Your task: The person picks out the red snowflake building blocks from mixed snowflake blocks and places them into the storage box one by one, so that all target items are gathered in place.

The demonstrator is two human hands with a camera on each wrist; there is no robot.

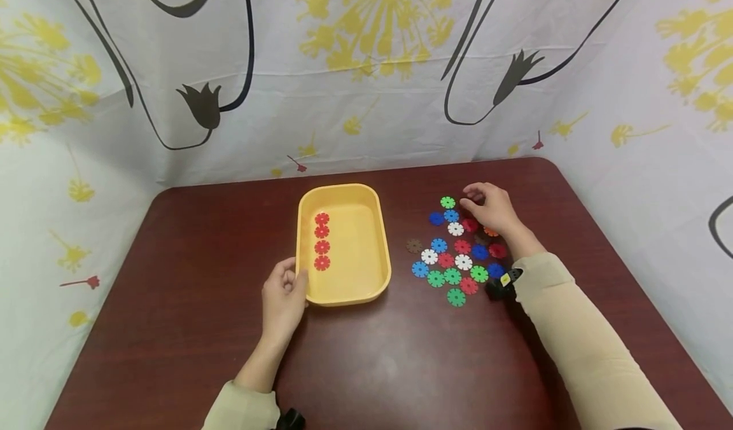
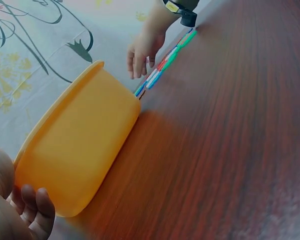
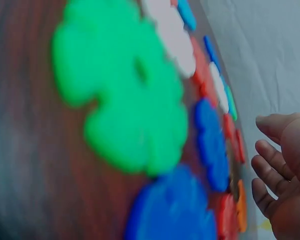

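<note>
My left hand (image 1: 283,303) grips the near left corner of a yellow plastic tray (image 1: 366,288), thumb over the rim and fingers against the outer wall. Inside the tray, a column of several red notched discs (image 1: 322,247) lies along the left side. To the right of the tray, my right hand (image 1: 492,208) hovers by the far edge of a loose spread of notched discs in many colours. Its fingers are loosely bent with nothing between them, as the right wrist view also shows. Nearest to it are a dark red disc (image 1: 469,225) and a partly covered orange disc (image 1: 490,231).
The spread holds green (image 1: 456,297), blue (image 1: 420,269), white (image 1: 463,262) and brown (image 1: 414,245) discs, flat on the dark red-brown table (image 1: 366,366). A patterned white cloth (image 1: 378,118) hangs behind the table and along its sides.
</note>
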